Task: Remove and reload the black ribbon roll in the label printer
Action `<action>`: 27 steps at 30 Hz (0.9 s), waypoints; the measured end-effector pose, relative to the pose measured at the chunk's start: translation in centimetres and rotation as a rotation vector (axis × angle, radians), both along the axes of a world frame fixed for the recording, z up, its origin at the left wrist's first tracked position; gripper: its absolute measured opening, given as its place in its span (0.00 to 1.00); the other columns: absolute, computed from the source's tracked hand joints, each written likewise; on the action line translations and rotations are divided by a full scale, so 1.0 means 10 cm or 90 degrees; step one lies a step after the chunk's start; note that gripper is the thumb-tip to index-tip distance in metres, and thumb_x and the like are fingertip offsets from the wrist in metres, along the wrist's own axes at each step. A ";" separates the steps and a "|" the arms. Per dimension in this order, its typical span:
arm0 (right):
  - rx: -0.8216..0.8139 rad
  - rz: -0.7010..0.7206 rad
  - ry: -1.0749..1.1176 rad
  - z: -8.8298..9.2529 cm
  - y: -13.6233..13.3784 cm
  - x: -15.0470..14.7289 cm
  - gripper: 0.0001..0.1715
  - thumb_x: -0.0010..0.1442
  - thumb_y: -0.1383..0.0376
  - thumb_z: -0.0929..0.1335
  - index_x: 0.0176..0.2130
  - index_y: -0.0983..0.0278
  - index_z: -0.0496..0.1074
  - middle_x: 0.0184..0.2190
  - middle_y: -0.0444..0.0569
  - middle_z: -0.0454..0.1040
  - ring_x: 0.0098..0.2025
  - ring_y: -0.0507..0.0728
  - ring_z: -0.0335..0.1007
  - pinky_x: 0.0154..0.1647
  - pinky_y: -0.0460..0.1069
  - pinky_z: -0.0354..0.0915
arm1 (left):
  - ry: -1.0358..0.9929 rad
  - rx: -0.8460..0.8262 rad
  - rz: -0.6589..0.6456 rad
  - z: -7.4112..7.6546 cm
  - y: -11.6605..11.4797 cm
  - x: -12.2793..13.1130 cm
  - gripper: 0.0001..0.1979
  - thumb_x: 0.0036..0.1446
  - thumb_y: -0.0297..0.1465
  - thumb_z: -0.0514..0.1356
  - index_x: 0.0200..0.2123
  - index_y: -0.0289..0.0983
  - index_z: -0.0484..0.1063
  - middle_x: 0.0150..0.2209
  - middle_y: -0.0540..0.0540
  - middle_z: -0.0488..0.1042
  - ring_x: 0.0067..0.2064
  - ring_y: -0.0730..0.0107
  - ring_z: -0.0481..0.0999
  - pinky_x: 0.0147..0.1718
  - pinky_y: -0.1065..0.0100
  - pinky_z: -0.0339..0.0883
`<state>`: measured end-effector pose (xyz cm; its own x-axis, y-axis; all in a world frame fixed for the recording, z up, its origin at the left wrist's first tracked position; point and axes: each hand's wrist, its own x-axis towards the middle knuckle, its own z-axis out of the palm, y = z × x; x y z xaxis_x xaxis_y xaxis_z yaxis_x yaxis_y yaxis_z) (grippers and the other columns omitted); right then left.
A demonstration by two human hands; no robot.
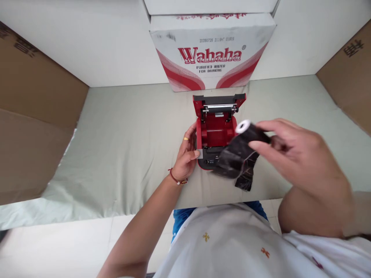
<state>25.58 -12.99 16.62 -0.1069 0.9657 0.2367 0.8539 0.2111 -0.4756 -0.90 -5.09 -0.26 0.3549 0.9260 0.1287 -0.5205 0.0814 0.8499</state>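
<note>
A small red printer (216, 131) sits on the table with its lid open and its paper bay showing. My left hand (187, 154) grips the printer's left side, thumb on a grey tab. My right hand (292, 154) is raised just right of the printer, holding a white paper roll (242, 126) still partly wrapped in black plastic film (239, 160). The film hangs down over the printer's front right corner.
A pale green cloth (124, 146) covers the table. A white and red "Wahaha" water carton (211, 50) stands right behind the printer. Brown cardboard panels stand at the left (34, 116) and at the right (348, 77).
</note>
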 end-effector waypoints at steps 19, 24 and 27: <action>-0.217 0.010 -0.146 -0.91 -0.13 0.46 0.19 0.72 0.67 0.72 0.59 0.61 0.85 0.52 0.57 0.89 0.45 0.64 0.87 0.40 0.55 0.79 | 0.040 -0.008 0.021 -0.01 0.03 -0.05 0.44 0.52 0.50 0.80 0.71 0.53 0.77 0.79 0.46 0.72 0.84 0.39 0.64 0.83 0.42 0.61; -0.187 0.237 0.152 -0.25 -0.24 0.64 0.17 0.78 0.56 0.74 0.62 0.52 0.85 0.49 0.48 0.88 0.25 0.52 0.72 0.25 0.49 0.72 | 0.031 -0.002 0.018 -0.01 0.03 -0.04 0.44 0.52 0.50 0.80 0.71 0.54 0.77 0.78 0.47 0.72 0.83 0.39 0.64 0.83 0.43 0.60; -0.185 0.279 0.211 0.10 -0.11 0.54 0.18 0.76 0.58 0.77 0.62 0.47 0.85 0.48 0.44 0.89 0.26 0.52 0.73 0.25 0.48 0.72 | 0.027 -0.002 0.016 0.00 0.03 -0.03 0.43 0.52 0.50 0.80 0.71 0.55 0.78 0.78 0.48 0.73 0.82 0.40 0.65 0.83 0.43 0.61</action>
<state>31.00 -14.14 17.58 -0.4738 0.8787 0.0591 0.5142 0.3305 -0.7914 -1.20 -4.78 -0.29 0.3372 0.9348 0.1110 -0.4860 0.0719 0.8710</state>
